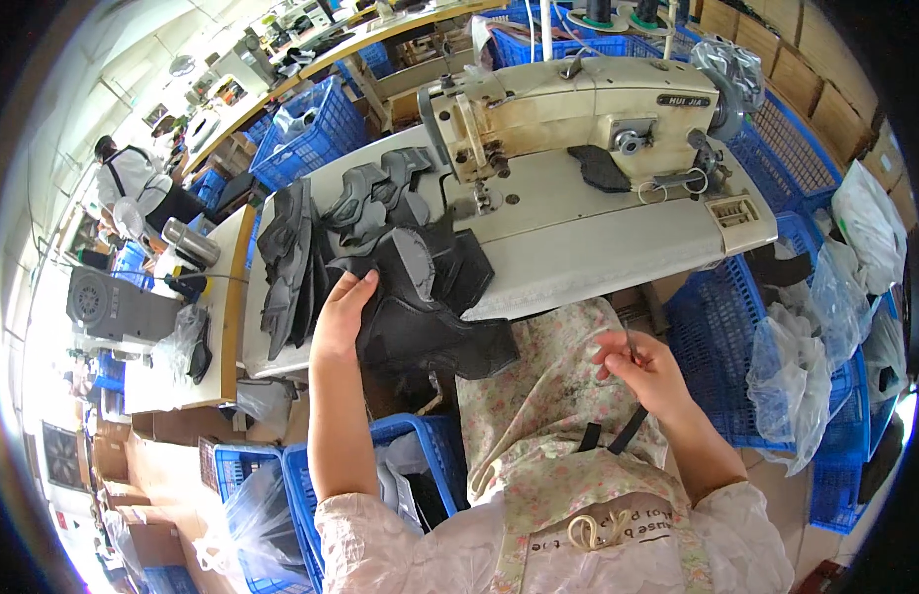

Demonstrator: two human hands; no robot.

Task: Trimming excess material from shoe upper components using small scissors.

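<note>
My left hand point(348, 309) is closed on the edge of a black shoe upper point(435, 332), thumb on top. The upper has a grey lining patch and hangs over the table's front edge above my lap. Over my apron point(538, 381), my right hand point(642, 371) is closed around a small thin dark tool point(631, 343), mostly hidden by the fingers. More grey and black uppers point(365, 203) lie beyond my left hand, with a dark stack point(293, 262) to their left. A cream sewing machine point(578, 114) stands on the white table point(568, 262), its needle area right of these pieces.
A black piece point(600, 168) lies under the machine arm. Blue crates point(717, 337) with plastic bags stand at the right. Another blue crate point(380, 431) is below my left forearm. At the left are a side table point(227, 327) and a metal flask point(190, 243); a person point(143, 183) is farther back.
</note>
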